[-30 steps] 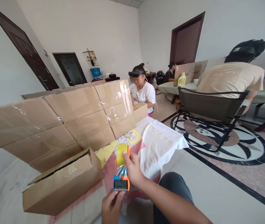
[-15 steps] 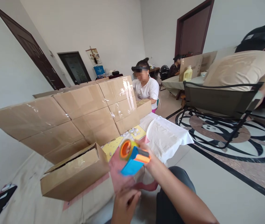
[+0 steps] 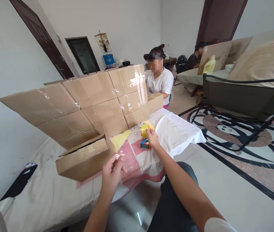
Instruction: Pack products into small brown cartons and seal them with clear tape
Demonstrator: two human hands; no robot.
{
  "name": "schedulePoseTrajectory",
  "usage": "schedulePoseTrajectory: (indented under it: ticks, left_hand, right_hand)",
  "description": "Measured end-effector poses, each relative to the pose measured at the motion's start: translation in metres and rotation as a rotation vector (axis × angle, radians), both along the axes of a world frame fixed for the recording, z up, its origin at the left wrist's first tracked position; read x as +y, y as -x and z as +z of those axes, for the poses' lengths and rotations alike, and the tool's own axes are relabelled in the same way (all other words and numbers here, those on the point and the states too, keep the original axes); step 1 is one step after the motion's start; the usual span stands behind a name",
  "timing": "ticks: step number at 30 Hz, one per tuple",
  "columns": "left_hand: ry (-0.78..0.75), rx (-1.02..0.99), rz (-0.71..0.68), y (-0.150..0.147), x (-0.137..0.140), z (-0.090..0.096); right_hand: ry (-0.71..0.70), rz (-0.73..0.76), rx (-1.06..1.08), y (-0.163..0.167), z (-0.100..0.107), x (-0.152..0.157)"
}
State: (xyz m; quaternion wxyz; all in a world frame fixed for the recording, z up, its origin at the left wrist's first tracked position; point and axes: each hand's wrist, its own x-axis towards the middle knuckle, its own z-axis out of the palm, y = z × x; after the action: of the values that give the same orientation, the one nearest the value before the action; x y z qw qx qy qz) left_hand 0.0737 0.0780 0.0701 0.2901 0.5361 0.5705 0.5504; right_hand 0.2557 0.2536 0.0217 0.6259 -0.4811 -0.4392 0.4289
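Note:
My right hand (image 3: 152, 138) is closed on a tape dispenser (image 3: 145, 145) with blue and orange parts and a yellow tape roll (image 3: 144, 130), over the cloth-covered surface. My left hand (image 3: 112, 167) is closed, its fingertips pinching a shiny piece of clear tape (image 3: 118, 156). Just left of that hand lies a cardboard box (image 3: 81, 162) with a dark gap along its top edge. Behind it stands a wall of stacked cardboard boxes (image 3: 103, 100) with clear tape across them.
A white cloth (image 3: 175, 133) drapes over the right edge of the surface. A person in a white shirt (image 3: 161, 82) sits beyond the boxes. To the right is a folding chair (image 3: 245, 96); a yellow bottle (image 3: 209, 66) stands on another table. A black item (image 3: 21, 180) lies at the left.
My right hand has carried the tape dispenser forward and lower, turning it. My left hand has risen away from my lap, with clear tape now visible at its fingertips. The view has shifted.

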Motion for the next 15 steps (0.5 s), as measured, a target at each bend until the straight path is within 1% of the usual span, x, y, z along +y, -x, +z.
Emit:
schedulePoseTrajectory:
  ticks: [2,3,4,5,6,8,9,10,12,14,15]
  left_hand:
    - [0.024,0.014,-0.006,0.005,-0.001,0.006]
    - [0.036,0.021,-0.012,0.008,-0.001,0.009]
    - [0.048,0.030,-0.020,0.011,-0.002,0.012]
    - [0.059,0.045,-0.025,0.015,-0.002,0.013]
    - [0.068,0.068,-0.030,0.018,-0.003,0.014]
    - [0.074,0.130,-0.039,0.025,-0.004,0.012]
    - [0.067,0.155,-0.041,0.028,-0.004,0.010]
    - [0.059,0.169,-0.039,0.031,-0.005,0.008]
    - [0.077,0.188,-0.025,0.036,-0.008,0.005]
    - [0.172,0.235,0.011,0.044,-0.011,0.007]
    - [0.217,0.284,0.053,0.049,-0.013,0.011]
  right_hand:
    - [-0.013,-0.096,-0.021,-0.007,0.006,-0.002]
    - [-0.053,-0.144,-0.047,-0.009,0.012,-0.006]
    - [-0.122,-0.151,-0.089,-0.009,0.018,-0.012]
    - [-0.216,-0.095,-0.144,-0.007,0.025,-0.021]
    - [-0.327,0.014,-0.208,-0.002,0.033,-0.032]
    - [-0.516,0.377,-0.311,0.016,0.045,-0.059]
    - [-0.566,0.498,-0.331,0.027,0.050,-0.073]
    - [-0.590,0.558,-0.333,0.038,0.053,-0.086]
    - [-0.618,0.580,-0.322,0.056,0.057,-0.106]
    - [-0.639,0.541,-0.285,0.064,0.061,-0.114]
    - [-0.647,0.508,-0.257,0.065,0.064,-0.114]
